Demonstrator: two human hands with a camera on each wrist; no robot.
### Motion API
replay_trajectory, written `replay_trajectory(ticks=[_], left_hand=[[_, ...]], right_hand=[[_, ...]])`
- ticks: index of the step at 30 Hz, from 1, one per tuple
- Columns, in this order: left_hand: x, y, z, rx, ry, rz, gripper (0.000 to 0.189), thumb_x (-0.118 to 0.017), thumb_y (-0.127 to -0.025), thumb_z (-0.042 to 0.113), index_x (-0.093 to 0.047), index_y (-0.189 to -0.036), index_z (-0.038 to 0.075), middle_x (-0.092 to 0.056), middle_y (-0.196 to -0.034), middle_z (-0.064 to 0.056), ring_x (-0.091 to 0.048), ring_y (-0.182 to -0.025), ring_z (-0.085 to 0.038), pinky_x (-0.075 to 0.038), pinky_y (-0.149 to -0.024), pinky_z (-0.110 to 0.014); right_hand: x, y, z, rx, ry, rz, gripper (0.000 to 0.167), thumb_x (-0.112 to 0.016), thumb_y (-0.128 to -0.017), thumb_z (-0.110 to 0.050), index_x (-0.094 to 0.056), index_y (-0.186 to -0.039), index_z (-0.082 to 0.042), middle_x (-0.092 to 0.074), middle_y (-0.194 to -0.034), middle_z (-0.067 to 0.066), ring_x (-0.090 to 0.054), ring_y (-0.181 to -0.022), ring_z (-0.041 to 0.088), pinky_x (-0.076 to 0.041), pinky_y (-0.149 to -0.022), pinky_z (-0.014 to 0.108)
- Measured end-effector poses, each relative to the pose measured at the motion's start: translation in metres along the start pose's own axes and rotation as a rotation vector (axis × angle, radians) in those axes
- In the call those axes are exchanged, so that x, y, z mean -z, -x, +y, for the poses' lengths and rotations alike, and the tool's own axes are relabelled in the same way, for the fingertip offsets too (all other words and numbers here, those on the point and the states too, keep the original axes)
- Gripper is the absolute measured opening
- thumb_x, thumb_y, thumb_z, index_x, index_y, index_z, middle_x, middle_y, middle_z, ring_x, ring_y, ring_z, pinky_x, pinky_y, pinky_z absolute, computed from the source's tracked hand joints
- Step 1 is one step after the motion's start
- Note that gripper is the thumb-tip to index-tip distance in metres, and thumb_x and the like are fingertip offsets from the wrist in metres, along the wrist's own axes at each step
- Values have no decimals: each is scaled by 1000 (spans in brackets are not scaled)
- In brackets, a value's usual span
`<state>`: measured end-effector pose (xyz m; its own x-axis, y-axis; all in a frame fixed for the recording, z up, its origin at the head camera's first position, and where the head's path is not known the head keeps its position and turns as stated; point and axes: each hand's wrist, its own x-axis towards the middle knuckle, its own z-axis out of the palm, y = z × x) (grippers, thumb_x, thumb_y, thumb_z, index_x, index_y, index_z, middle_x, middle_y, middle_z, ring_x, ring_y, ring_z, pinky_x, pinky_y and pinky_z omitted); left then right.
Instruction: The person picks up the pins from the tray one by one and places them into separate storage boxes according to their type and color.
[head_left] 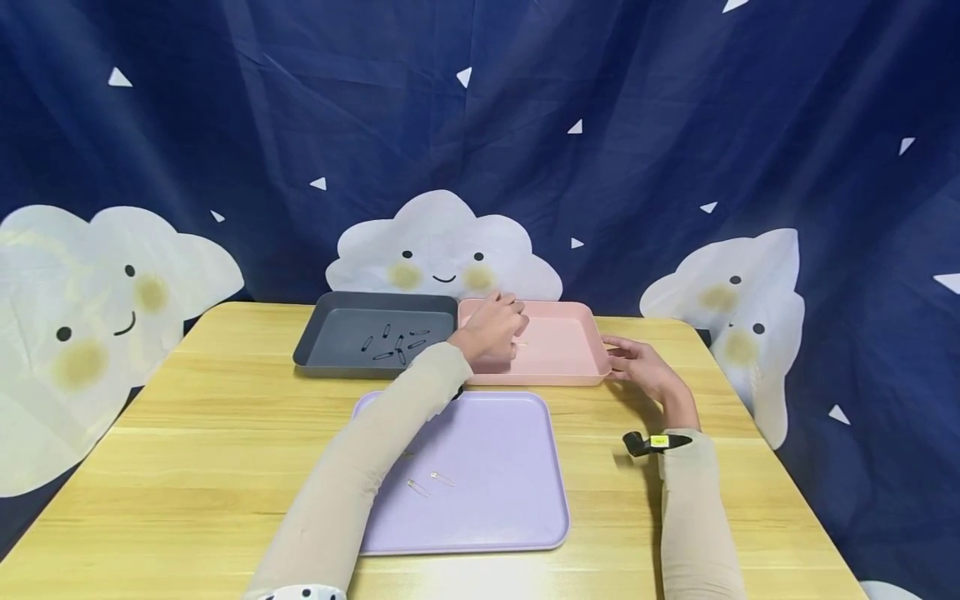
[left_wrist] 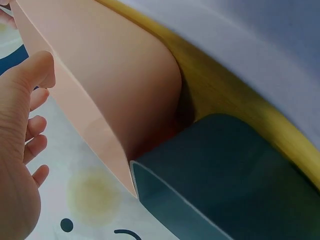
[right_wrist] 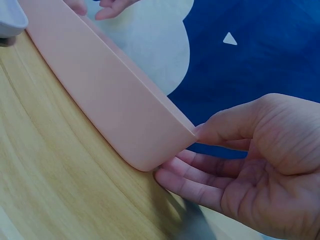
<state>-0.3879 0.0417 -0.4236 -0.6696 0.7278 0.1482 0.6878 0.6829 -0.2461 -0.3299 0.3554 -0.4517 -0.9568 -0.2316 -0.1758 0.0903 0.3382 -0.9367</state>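
1. The light wood-grain table (head_left: 187,433) is supporting all trays.
2. The left beige sleeve (head_left: 341,475) is crossing the left part of the lavender rectangular tray (head_left: 495,475), the nearest tray.
3. Small gold metal safety pins (head_left: 442,478) are lying on this tray, beside the sleeve.
4. A black wrist strap with a yellow label (head_left: 660,442) is encircling the right cuff.
5. The right hand (head_left: 648,372) is holding the right end of the shallow pink rectangular tray (head_left: 558,333), its digits touching the rim and outer wall at a corner.
6. The left hand (head_left: 491,329) is hanging over the pink tray's left part, fingers bending downward. A slim gold pin (head_left: 522,343) is showing just beside the fingertips; whether they are pinching it cannot be told.
7. The dark grey rectangular tray (head_left: 345,333) is adjoining the pink tray's left end and containing several black safety pins (head_left: 384,356), scattered over its floor.
8. The navy fabric curtain (head_left: 525,83), printed with white clouds and triangles, is hanging behind the table.
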Motion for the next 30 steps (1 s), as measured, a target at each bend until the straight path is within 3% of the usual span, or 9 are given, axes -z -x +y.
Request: replay_trajectory(ticks=[18, 23, 30], left_hand=[[18, 15, -8, 7, 10, -20, 16, -69, -80, 32, -69, -93, 21, -62, -105, 3, -52, -104, -20, -41, -100, -39], [25, 26, -12, -6, 7, 31, 15, -70, -79, 31, -65, -89, 22, -62, -104, 2, -53, -104, -21, -42, -101, -42], [30, 52, -20, -34, 47, 133, 11, -69, -77, 26, -63, -85, 21, -59, -94, 1, -49, -94, -22, -39, -90, -40]], right_hand=[[-2, 2, -2, -11, 5, -14, 55, -49, -105, -2, -33, -157, 3, -45, -146, 37, -65, -102, 5, -58, -89, 26], [-2, 3, -3, -12, 5, -18, 55, -49, -105, -2, -32, -157, 2, -44, -146, 37, -65, -104, 6, -58, -91, 28], [-2, 2, -3, -5, 1, -25, 55, -48, -105, -2, -32, -157, 3, -43, -147, 38, -65, -104, 6, -58, -91, 27]])
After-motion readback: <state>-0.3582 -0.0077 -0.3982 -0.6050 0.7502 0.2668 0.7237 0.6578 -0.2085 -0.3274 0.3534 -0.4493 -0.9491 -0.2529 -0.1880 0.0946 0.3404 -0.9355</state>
